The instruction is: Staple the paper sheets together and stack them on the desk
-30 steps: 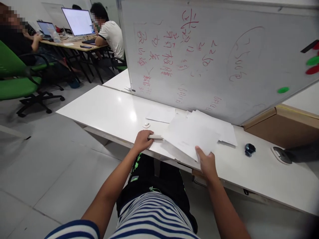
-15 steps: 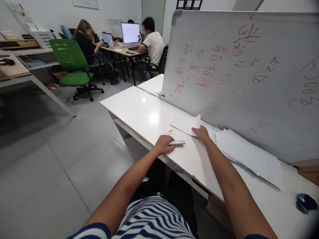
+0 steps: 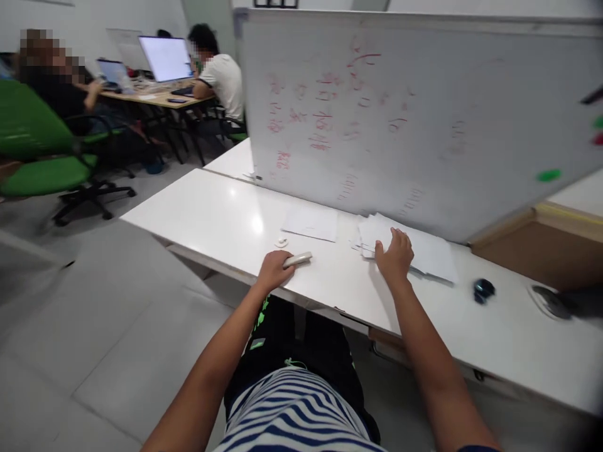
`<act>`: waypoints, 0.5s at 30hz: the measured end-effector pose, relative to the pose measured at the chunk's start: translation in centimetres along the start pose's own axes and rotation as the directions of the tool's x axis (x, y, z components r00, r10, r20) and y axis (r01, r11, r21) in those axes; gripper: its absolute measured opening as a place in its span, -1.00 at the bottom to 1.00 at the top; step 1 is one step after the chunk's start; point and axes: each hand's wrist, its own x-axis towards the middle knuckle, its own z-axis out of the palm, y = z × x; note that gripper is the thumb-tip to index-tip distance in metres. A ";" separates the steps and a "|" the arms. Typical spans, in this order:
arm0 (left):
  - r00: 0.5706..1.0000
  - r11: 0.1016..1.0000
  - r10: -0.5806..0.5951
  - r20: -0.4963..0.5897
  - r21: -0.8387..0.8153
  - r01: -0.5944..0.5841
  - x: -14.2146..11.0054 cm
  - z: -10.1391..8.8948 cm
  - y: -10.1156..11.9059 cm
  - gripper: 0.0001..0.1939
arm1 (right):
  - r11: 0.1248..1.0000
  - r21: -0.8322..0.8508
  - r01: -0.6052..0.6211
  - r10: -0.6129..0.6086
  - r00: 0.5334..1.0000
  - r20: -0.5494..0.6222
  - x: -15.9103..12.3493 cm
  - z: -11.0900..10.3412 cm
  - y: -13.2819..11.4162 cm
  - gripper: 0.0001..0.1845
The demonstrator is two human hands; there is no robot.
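My left hand rests at the desk's front edge, its fingers wrapped round a slim off-white object shaped like a stapler. Just beyond that hand lies a small white round item, too small to name. My right hand is at the left part of a stack of white paper, thumb and fingers apart; whether the fingertips press on the top sheet I cannot tell. Left of the stack, a separate white sheet lies flat on the desk, with nothing holding it.
The white desk runs along a whiteboard with red writing. To the right are a small dark glossy object, a dark rounded item and a cardboard box. Two people sit at a computer table behind, near a green chair.
My right hand has let go of the sheet, which now lies flat, and has moved right to the paper stack. My left hand still holds the off-white object. The view has turned right.
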 end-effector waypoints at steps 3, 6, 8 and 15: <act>1.000 1.000 -0.021 0.008 0.006 0.021 0.3 0.0 -0.2 -0.76 | 0.991 -0.092 -0.095 0.107 0.984 0.139 -0.4 -1.1 4.3 -0.41; 1.000 1.000 -0.020 0.008 -0.001 0.020 0.5 0.0 -0.2 -0.75 | 0.986 -0.093 -0.136 0.159 0.935 0.318 -0.5 -1.1 7.0 -0.51; 1.000 1.000 -0.021 0.014 -0.012 0.022 0.5 0.0 -0.1 -0.75 | 0.986 -0.066 -0.155 0.168 0.923 0.346 -0.7 -0.9 7.7 -0.51; 0.998 0.998 -0.062 0.012 -0.017 0.063 0.4 0.0 0.2 -0.75 | 0.997 -0.076 -0.008 0.033 0.941 0.337 -1.1 -1.1 7.6 -0.54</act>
